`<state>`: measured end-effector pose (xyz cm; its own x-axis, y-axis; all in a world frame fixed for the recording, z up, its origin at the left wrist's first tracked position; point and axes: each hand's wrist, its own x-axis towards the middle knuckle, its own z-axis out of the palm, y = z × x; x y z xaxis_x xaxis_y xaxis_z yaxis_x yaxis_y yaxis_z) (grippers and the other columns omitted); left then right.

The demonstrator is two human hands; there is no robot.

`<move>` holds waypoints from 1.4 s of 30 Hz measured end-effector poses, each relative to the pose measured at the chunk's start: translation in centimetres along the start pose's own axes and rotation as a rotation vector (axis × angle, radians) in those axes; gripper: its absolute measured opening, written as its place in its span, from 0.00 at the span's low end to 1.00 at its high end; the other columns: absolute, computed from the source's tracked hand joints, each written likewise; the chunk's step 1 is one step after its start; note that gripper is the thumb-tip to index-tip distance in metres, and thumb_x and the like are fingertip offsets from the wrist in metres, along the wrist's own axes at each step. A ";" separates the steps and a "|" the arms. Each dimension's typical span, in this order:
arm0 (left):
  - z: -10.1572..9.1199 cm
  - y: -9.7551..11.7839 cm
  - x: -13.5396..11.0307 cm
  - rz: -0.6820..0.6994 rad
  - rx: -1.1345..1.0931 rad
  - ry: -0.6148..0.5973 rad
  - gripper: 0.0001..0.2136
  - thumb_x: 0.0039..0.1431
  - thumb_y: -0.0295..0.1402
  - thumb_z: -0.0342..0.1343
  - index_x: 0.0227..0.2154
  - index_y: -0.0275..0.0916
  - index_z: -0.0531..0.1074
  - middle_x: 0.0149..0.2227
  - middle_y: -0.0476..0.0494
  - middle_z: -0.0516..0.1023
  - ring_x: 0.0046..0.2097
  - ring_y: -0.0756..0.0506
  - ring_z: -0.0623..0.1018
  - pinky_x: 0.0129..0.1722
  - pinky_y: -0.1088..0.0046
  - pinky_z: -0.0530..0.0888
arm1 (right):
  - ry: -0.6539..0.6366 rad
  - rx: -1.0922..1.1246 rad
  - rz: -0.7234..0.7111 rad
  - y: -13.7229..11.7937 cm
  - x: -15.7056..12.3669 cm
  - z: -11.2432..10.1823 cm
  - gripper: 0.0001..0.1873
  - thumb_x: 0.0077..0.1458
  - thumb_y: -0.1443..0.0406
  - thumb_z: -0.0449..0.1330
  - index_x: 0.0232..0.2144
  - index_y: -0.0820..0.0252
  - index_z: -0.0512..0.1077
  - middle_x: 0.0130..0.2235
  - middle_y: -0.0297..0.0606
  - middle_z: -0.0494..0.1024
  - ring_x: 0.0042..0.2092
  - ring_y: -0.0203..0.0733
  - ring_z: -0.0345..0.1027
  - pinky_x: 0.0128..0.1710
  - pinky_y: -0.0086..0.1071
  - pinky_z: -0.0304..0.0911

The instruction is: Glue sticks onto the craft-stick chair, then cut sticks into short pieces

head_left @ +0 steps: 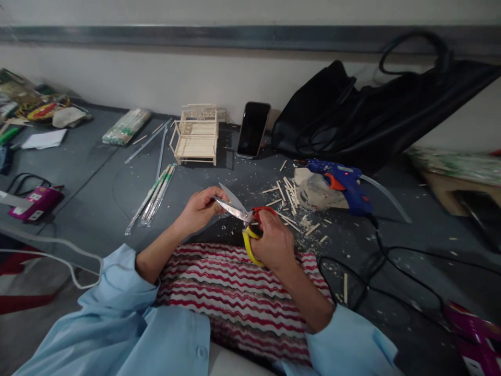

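Roughly mid-cut posture. Scissors sit between the two hands, above the near edge of the worktop, by the striped cloth; blades parted. Right hand wrapped round the red and yellow handles. Left hand has thumb and fingertips pressed together at the blade ends; whether a small piece is pinched there, cannot tell.

Risks, my judgement: left fingertips lie close to the blades, so a careless squeeze of the handles could nick them. Cable loops near the right forearm; a snagged sleeve might drag the glue gun. Its small lamp shows red; if the nozzle is hot, a brush against it could burn. Loose offcuts could be swept over the edge by a forearm.

Count: scissors, one pair. Glue gun, one. Stick-built model, one, standing upright. Phone, propped upright, one. Black bag, one. Clear strips, two. Magenta boxes, two, one each side. Wrapped sticks, at least three, overlapping. Offcuts, well over a dozen, too tangled for an exact figure.
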<state>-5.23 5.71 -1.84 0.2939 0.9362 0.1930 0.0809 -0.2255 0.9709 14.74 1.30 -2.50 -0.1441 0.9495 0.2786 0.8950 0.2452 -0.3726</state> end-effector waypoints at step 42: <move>0.1 0.7 0.1 -0.006 -0.117 -0.002 0.13 0.53 0.42 0.59 0.24 0.36 0.69 0.23 0.50 0.70 0.26 0.52 0.69 0.28 0.76 0.67 | 0.005 -0.078 -0.015 -0.3 -0.4 -0.1 0.08 0.45 0.61 0.54 0.29 0.57 0.65 0.27 0.38 0.71 0.30 0.42 0.62 0.28 0.32 0.49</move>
<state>-5.04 5.65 -1.19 0.2952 0.9370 0.1866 -0.0293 -0.1864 0.9820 14.54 0.84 -2.37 -0.1553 0.9448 0.2885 0.9231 0.2428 -0.2983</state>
